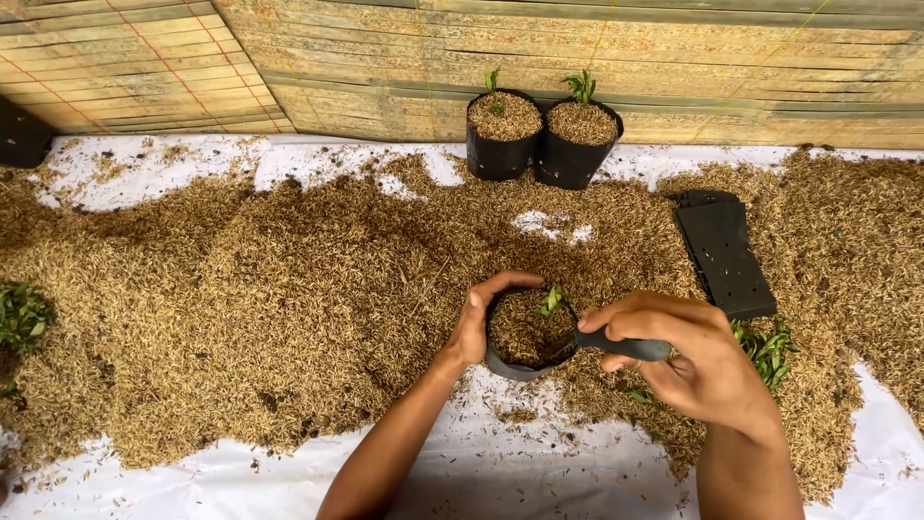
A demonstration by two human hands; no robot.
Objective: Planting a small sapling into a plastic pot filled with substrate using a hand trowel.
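Observation:
My left hand (478,318) curls around the left rim of a small black grow bag (512,365) filled with rice husk. A tiny green seedling (551,301) stands upright in the husk near the bag's right side. My right hand (691,358) grips the dark handle of a small tool (624,346), whose tip reaches into the husk beside the seedling. The bag sits at the front edge of a wide husk pile (289,289).
Two filled black bags (500,144) (576,149), each with a seedling, stand against the bamboo wall. A stack of flat empty black bags (724,252) lies to the right. Loose seedlings (767,349) lie behind my right hand, more greenery (19,318) at far left. White sheeting (500,472) covers the ground.

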